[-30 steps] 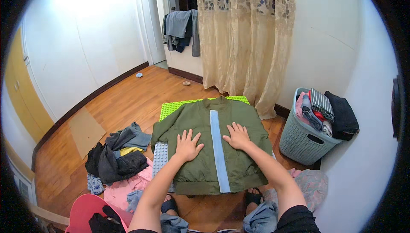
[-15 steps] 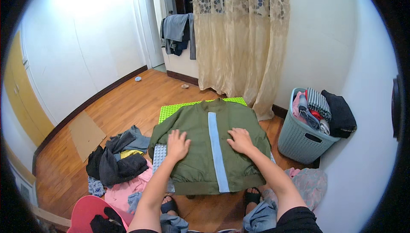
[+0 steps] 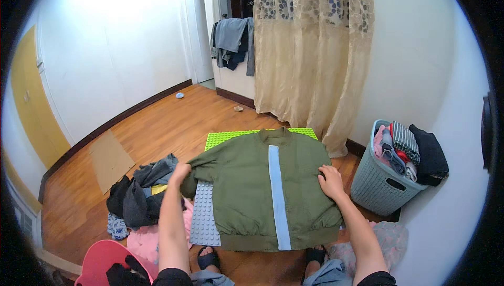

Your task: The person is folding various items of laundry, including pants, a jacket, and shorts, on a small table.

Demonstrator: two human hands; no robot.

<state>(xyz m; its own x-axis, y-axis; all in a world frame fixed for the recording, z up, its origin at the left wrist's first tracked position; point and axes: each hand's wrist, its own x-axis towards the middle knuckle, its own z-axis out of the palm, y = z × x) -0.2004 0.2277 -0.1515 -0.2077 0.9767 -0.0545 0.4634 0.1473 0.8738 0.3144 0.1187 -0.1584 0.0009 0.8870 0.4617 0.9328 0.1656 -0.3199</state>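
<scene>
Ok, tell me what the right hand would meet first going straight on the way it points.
Most likely the green jacket: the right hand is at its side edge, and more of that fabric lies ahead. Whether it would skim over or press into the cloth is unclear.

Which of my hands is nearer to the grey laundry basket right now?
Right. The right hand is at the right edge of the green jacket, left of the laundry basket; the left hand is much farther left, at the left-side sleeve.
</scene>
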